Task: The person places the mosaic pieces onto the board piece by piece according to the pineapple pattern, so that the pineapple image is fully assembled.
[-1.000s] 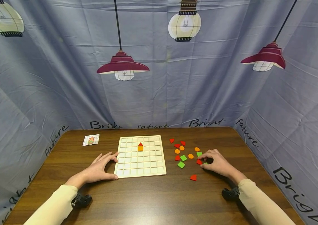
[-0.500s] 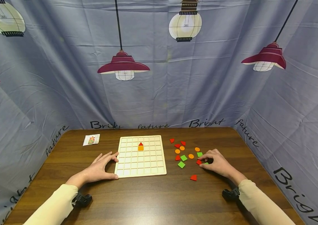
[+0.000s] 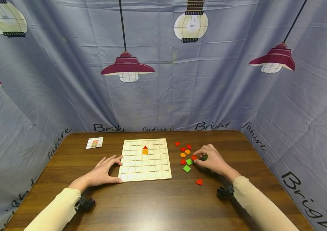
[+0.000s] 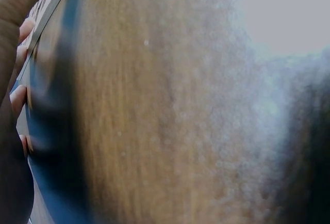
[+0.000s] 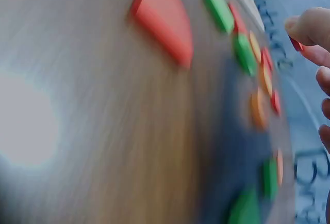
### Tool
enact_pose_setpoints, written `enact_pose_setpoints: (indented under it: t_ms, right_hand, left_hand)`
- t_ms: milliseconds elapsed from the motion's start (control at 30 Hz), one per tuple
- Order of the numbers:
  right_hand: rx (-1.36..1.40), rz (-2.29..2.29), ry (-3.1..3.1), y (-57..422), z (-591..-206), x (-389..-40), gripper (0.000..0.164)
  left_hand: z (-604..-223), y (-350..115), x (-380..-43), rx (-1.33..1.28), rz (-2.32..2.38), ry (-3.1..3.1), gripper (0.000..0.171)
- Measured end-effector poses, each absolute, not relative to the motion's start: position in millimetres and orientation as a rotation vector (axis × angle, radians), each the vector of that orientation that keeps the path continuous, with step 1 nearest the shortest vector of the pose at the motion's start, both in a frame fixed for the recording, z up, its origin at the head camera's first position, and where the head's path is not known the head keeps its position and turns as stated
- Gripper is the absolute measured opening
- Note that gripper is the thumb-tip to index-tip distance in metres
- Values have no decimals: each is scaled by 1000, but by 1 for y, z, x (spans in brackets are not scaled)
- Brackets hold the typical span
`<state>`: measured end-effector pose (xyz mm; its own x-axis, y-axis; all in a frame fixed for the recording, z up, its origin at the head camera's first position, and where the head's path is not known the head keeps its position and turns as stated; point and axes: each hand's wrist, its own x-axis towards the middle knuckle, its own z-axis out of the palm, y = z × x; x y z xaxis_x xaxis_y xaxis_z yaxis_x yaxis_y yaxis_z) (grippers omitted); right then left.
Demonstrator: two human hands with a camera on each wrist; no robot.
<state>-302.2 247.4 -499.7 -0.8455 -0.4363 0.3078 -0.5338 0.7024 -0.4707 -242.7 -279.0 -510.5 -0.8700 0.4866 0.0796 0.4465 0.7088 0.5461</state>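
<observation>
My left hand [image 3: 103,172] spans the left edge of a pale gridded board [image 3: 154,166], index fingertip on its side and thumb at the near corner. On the board, a small red triangle [image 3: 145,147] sits directly above an orange square [image 3: 145,151]. My right hand [image 3: 212,159] is over the loose pieces right of the board. Its thumb and index finger pinch a small red tile [image 5: 295,44], lifted off the table in the right wrist view. Fingertips cover part of the tile. The left wrist view mostly shows table, with left fingers [image 4: 18,100] at the board's edge.
Between board and right hand lie orange discs [image 3: 182,155], green tiles [image 3: 187,168] and several red pieces [image 3: 177,144]. One red wedge [image 3: 199,182] lies nearer the front. A picture card [image 3: 94,143] with a coloured grid pattern lies at the back left. Curtains surround the brown table [image 3: 152,205].
My right hand has lifted the red tile from the right of the pile and moved leftward and slightly away from me. The left hand stays at the board's edge.
</observation>
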Motion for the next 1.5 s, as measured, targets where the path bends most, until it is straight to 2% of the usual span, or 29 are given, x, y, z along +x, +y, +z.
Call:
enact_pose_setpoints:
  t_ms: [367,633,1100,1500]
  right_hand:
    - [928,885,-2762,132,-493,-339,24]
    - [883,893,-2833,80,-508,-351,23]
    - [723,771,-2830,54,-516,-355,29]
    - [712,785,-2817,52,-517,-353,21]
  left_hand:
    - [-511,-279,-242,775,894,2813,62]
    - [-512,-277,-245,788,873,2804,62]
    - [-510,-280,-244,778,872,2816,62]
    - [-510,-281,-244,774,881,2810,62]
